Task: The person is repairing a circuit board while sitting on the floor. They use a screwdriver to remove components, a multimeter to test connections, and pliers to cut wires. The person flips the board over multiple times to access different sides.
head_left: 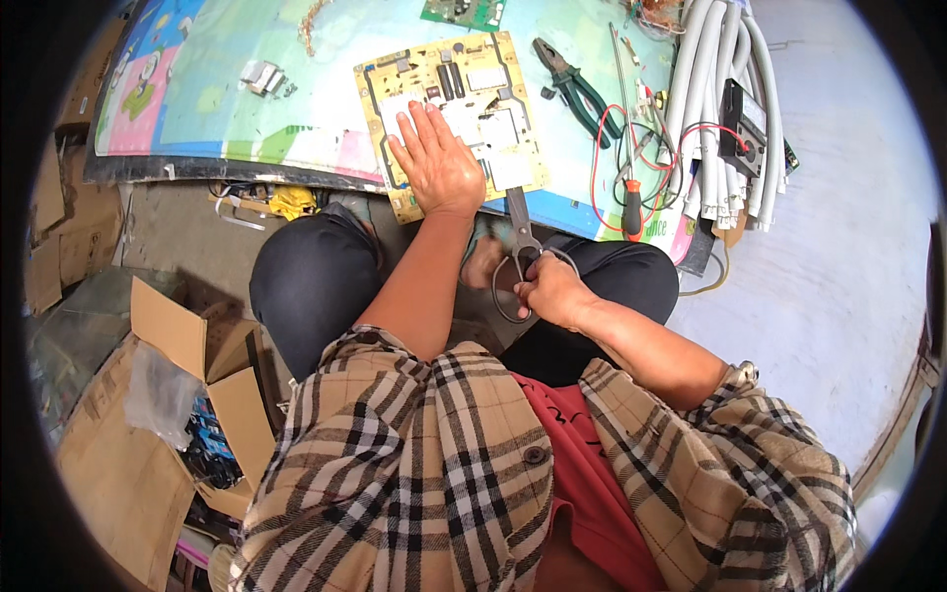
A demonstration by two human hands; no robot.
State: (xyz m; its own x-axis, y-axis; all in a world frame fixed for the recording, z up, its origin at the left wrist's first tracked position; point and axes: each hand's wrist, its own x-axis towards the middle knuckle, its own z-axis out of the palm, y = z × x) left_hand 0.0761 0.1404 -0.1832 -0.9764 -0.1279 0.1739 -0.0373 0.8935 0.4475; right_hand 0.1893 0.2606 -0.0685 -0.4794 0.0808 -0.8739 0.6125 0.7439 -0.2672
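A yellowish circuit board (498,74) with dark components and pale patches lies on the low table, its near left corner jutting past the edge. My left hand (439,166) rests flat on the board, fingers stretched out. In my right hand (552,291) is a pair of dark metal scissors (523,222), gripped by the large loop handles. The blades point away from me and their tips meet the board's near right edge; whether they go under it I cannot tell.
Right of the board lie green-handled pliers (582,94), a screwdriver (632,202) and red and black wires. Grey tubes (705,99) and a black meter (742,128) sit farther right. A metal part (264,77) and a green board (464,12) are also on the table. An open cardboard box (242,424) stands lower left.
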